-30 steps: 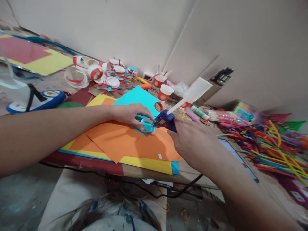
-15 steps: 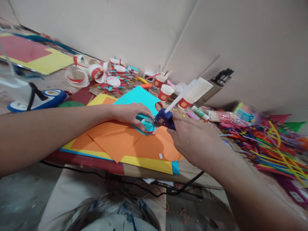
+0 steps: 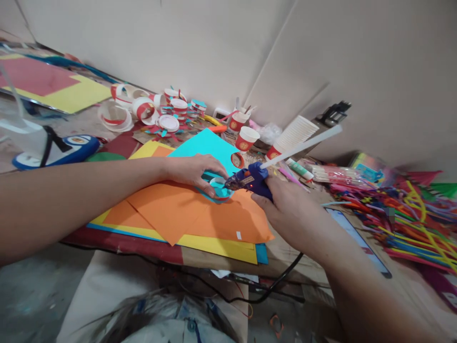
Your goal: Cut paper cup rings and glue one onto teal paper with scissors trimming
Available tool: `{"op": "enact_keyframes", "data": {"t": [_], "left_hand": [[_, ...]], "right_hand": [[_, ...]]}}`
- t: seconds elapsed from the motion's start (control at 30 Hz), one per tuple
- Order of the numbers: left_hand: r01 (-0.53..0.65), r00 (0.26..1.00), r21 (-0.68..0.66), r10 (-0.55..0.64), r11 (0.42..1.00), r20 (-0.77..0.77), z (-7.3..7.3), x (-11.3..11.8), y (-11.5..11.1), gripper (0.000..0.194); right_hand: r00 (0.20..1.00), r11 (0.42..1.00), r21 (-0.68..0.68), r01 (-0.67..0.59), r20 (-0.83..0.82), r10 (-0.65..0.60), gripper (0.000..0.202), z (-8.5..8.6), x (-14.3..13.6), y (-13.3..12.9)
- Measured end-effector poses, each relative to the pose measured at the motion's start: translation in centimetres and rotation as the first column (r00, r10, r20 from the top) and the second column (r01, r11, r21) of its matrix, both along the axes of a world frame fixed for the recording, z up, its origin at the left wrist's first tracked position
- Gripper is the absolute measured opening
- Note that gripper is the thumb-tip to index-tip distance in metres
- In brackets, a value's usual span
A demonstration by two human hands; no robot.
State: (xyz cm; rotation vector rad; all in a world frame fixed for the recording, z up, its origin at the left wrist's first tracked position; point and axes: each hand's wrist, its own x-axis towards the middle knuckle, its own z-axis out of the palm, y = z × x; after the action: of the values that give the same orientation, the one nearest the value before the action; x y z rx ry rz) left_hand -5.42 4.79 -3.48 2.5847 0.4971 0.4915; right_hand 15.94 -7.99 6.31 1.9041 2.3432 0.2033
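Note:
A small cup ring (image 3: 222, 196) with a red and white rim rests on a cyan paper sheet (image 3: 203, 143). My left hand (image 3: 200, 172) curves round its left side, thumb and fingers gripping it. My right hand (image 3: 291, 207) is wrapped round a blue glue gun (image 3: 255, 180) with a long white glue stick (image 3: 303, 146) out of its back. The gun's nozzle is at the ring's right upper edge; whether it touches cannot be made out. Orange sheets (image 3: 214, 221) and a yellow sheet (image 3: 221, 251) lie beneath.
Cut cup rings (image 3: 116, 116) and small red and white drums (image 3: 178, 105) stand at the back left. A cup stack (image 3: 294, 136) is behind the gun. Pipe cleaners (image 3: 410, 219) and a phone (image 3: 360, 243) lie right. A black cable (image 3: 282, 281) hangs along the front edge.
My right hand has shifted slightly right and turned the glue gun, so its glue stick now leans further right and lower. The phone shows more. My left hand stays at the ring.

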Motion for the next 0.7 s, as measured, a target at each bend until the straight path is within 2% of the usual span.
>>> {"op": "enact_keyframes", "data": {"t": [0.17, 0.33, 0.47, 0.7], "left_hand": [[0.049, 0.999, 0.008, -0.049, 0.999, -0.005, 0.2, 0.1, 0.0, 0.051], [0.012, 1.000, -0.004, -0.012, 1.000, 0.006, -0.1, -0.1, 0.1, 0.054], [0.004, 1.000, -0.018, -0.004, 1.000, 0.014, -0.2, -0.2, 0.1, 0.055], [-0.010, 1.000, -0.032, 0.011, 0.999, 0.020, -0.7, -0.4, 0.4, 0.059]], "right_hand": [[0.987, 1.000, -0.006, -0.001, -0.158, 0.000, 0.024, -1.6, 0.6, 0.1], [0.974, 1.000, -0.015, -0.007, -0.227, 0.003, 0.024, -2.4, 0.1, 0.4], [0.936, 0.998, -0.032, -0.061, -0.349, 0.046, 0.021, -3.0, 0.1, 0.7], [0.870, 0.996, -0.023, -0.087, -0.489, 0.065, 0.020, -3.6, 1.6, 1.1]]}}
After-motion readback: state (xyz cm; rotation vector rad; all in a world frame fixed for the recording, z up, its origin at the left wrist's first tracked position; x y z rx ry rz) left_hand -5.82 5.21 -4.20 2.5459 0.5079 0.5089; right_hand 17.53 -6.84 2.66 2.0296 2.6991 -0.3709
